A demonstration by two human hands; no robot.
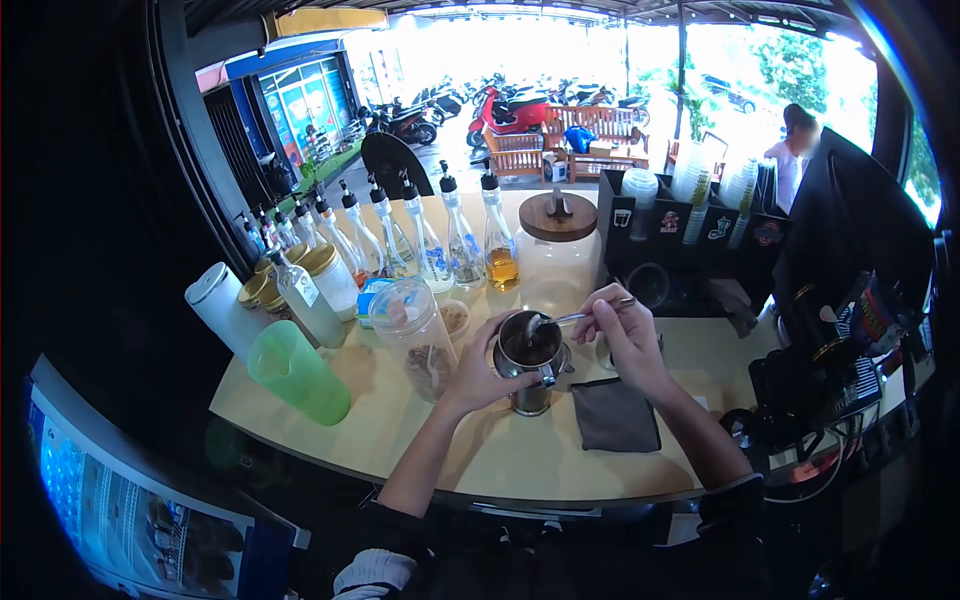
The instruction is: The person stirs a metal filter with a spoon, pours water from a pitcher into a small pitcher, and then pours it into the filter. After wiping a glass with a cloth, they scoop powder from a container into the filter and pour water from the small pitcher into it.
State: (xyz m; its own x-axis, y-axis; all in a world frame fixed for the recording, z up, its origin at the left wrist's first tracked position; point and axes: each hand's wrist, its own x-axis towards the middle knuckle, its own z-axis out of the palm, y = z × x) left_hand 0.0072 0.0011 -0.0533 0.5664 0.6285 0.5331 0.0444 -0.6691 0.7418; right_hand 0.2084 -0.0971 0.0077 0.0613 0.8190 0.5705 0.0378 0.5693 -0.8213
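Observation:
A steel pitcher [530,400] stands near the middle of the counter, with something dark inside its mouth. Wrapped around its left side is my left hand [478,365], fingers behind the rim and thumb across the front. My right hand [622,332] pinches the handle of a metal spoon [565,318], whose bowl dips into the pitcher's mouth. What lies on the spoon is too small to make out. Beside my left wrist is a clear plastic jar [415,335] with brown contents. A folded dark cloth [616,415] lies below my right hand.
Pump bottles [462,240] line the back of the counter [480,465]. A large glass jar [557,265] with a wooden lid stands behind the pitcher. On the left is a green pitcher [298,372]; at the right, a black cup organizer [690,225]. A person [795,150] is outside.

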